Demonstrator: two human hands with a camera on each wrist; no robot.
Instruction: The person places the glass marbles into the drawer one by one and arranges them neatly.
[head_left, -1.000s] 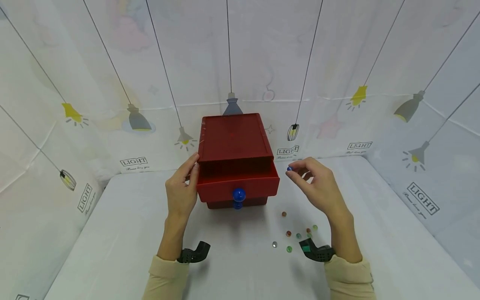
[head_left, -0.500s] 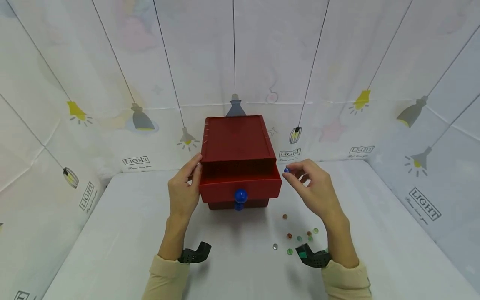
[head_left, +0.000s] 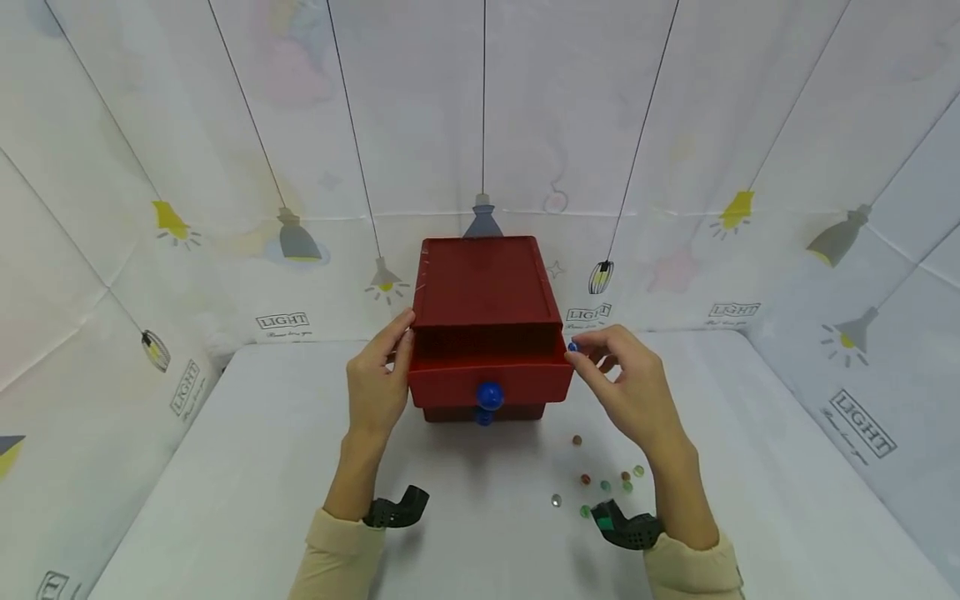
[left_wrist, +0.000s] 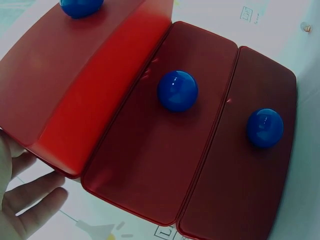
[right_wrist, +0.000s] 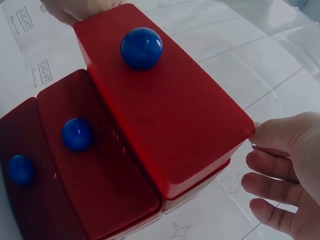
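Observation:
A small red chest of drawers (head_left: 483, 279) stands on the table with its top drawer (head_left: 450, 386) pulled out. At the left side, my left hand (head_left: 377, 392) touches the chest and drawer with fingers mostly straight; the left wrist view shows its fingertips (left_wrist: 52, 200) near the drawer's corner. Between thumb and forefinger my right hand (head_left: 626, 392) pinches a blue marble (head_left: 573, 347), close to the drawer's right upper edge. In the right wrist view, the right thumb (right_wrist: 277, 132) hides most of that marble. The drawer's floor is largely out of sight.
Several glass marbles lie on the table before the right hand, among them an orange one (head_left: 577, 440), a clear one (head_left: 556, 500) and a green one (head_left: 585, 511). A round blue knob (head_left: 490, 396) juts from the pulled-out drawer. A lamp-print cloth (head_left: 337, 167) hangs behind.
My right hand has moved left with the blue marble, up to the drawer's right edge. The left hand stays at the chest's side. The head view has shifted slightly.

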